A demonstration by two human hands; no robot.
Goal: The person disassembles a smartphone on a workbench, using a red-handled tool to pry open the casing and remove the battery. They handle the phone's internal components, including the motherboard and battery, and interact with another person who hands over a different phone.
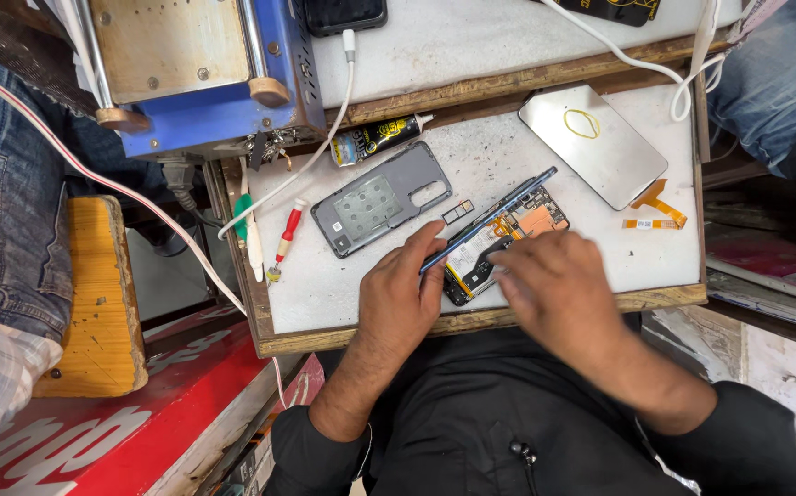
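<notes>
Both hands point(471, 294) on opened phone point(499, 241), tilted between them.

Even, soft daylight fills the head view, bright but not harsh. The white work board point(545, 147) is the brightest patch, and the shiny screen panel point(595, 147) near its far right corner shows a dull sheen rather than hard glare. Shadows are faint and short under both hands. The right hand point(558, 285) looks slightly smeared, perhaps by motion. Straight edges bow toward the frame corners.
</notes>
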